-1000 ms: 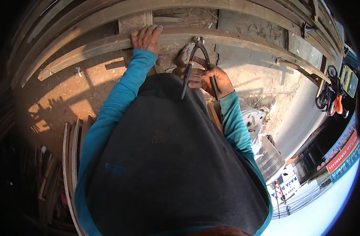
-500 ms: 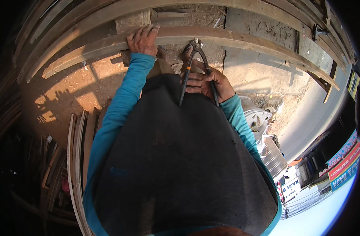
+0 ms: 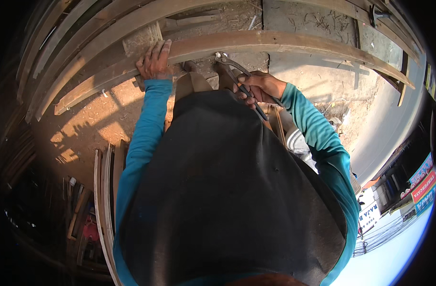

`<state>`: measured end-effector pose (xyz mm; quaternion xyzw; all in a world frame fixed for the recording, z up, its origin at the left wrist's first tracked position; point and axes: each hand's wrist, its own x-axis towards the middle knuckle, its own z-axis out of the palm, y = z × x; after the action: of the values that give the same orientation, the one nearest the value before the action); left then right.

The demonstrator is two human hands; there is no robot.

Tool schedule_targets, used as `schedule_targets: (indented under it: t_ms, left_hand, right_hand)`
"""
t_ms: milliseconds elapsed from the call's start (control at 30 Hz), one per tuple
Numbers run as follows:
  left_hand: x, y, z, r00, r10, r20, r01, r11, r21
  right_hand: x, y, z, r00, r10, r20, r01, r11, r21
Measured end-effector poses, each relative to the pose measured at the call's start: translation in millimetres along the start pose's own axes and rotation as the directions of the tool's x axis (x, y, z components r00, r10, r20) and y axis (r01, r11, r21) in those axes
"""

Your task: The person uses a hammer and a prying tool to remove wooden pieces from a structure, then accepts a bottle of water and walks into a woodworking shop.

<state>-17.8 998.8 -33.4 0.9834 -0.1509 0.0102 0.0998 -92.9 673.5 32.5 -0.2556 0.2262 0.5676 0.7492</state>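
A long weathered wooden plank (image 3: 299, 45) runs across the upper part of the head view. My left hand (image 3: 154, 63) lies flat on it, fingers spread, pressing it down beside a short wooden block (image 3: 140, 40). My right hand (image 3: 260, 86) grips the dark handles of metal pincers (image 3: 233, 71). The pincers' jaws touch the near edge of the plank at its middle. My teal sleeves and dark apron fill the centre of the view.
More long planks (image 3: 84, 33) lie stacked beyond and to the left. Thin wooden strips (image 3: 105, 190) stand at my lower left. Sandy ground (image 3: 94, 119) lies below, a concrete slab (image 3: 303, 14) beyond. A road with shop signs (image 3: 420, 183) curves at right.
My right hand has swung the pincers' handles to the right and lower, with the jaws still at the plank's edge. My left hand stays on the plank. The view has shifted a little.
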Motion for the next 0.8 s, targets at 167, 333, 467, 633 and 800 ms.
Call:
schedule_targets:
  t_ms: [167,333,467,633,800]
  left_hand:
    - [-1,0,1,0.987,0.040,0.157,-0.045,0.999,0.029]
    - [21,-4,2,0.967,-0.014,0.256,-0.021,0.991,0.133]
    - [26,-39,25,0.985,0.111,0.135,-0.109,0.994,-0.028]
    - [35,15,-30,0.994,0.109,0.013,-0.107,0.987,-0.119]
    - [-6,-35,-71,0.987,0.018,-0.162,-0.045,0.986,-0.161]
  right_hand:
    - [-53,-44,-61,0.865,0.329,-0.377,-0.501,0.562,-0.658]
    - [-128,10,-132,0.872,-0.024,-0.489,-0.288,0.784,-0.550]
    - [-136,46,-165,0.520,-0.379,-0.765,0.414,0.896,-0.163]
    - [-125,65,-136,0.449,-0.686,-0.572,0.832,0.555,-0.012]
    - [-84,79,-75,0.487,-0.700,-0.522,0.797,0.601,-0.062]
